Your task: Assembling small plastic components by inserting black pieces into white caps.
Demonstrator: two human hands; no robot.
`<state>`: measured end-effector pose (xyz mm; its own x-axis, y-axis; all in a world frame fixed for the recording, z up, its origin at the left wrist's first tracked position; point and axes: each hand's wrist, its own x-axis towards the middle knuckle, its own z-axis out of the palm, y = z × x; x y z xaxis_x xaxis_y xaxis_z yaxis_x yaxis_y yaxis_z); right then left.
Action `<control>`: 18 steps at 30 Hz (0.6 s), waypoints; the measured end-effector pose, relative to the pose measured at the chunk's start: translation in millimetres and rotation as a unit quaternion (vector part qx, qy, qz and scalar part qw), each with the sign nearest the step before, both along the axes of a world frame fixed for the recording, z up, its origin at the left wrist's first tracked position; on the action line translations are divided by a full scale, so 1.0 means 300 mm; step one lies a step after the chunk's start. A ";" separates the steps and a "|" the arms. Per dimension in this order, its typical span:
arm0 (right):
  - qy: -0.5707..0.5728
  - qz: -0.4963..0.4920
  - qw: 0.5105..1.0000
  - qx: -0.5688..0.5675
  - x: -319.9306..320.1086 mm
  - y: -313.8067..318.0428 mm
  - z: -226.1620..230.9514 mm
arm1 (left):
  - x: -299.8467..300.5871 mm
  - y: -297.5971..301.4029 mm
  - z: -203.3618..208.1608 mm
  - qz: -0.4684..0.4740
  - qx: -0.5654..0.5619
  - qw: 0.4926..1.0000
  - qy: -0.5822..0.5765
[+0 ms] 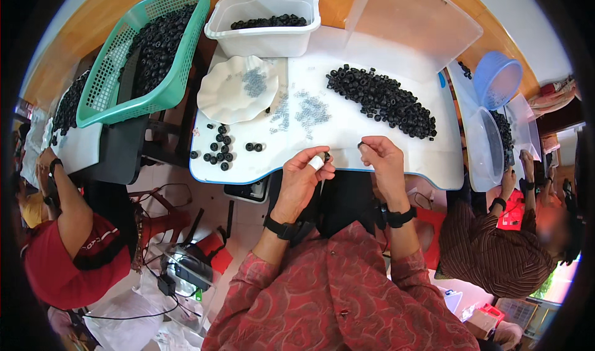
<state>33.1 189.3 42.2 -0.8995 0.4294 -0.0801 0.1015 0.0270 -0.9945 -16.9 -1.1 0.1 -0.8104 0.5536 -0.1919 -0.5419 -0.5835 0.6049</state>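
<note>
My left hand (302, 179) is closed near the table's front edge, with a small black round part (325, 157) pinched at the fingertips. White tape wraps one of its fingers. To its right, my right hand (384, 164) has thumb and forefinger together on something small and dark, too tiny to name. Beyond the hands, a long heap of black ring-like parts (381, 100) lies on the white table (347, 143). Small clear pieces (312, 110) are scattered left of that heap. Several loose black parts (220, 148) sit at the table's front left.
A wavy-rimmed cream plate (217, 100) holds more clear pieces. Behind it stands a white tub (266, 41) with black parts; a green basket (139, 112) of black parts is at left. A translucent panel (421, 22) rises at the back right. People work on both sides.
</note>
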 end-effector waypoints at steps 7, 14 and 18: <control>0.031 0.033 0.992 -0.122 0.028 -0.067 0.024 | 0.030 0.014 0.019 -0.004 0.038 0.999 -0.025; 0.056 0.042 0.985 -0.158 0.051 -0.111 0.047 | 0.040 0.013 0.073 -0.015 0.081 0.995 -0.051; 0.073 0.050 0.987 -0.132 0.058 -0.123 0.056 | 0.046 0.013 0.082 -0.023 0.113 0.991 -0.060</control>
<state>50.4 152.4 58.9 -0.9463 0.3202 -0.0444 -0.0328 -0.2316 -0.9722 -3.2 2.8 24.8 -0.7623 0.6291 -0.1522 -0.6311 -0.6704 0.3901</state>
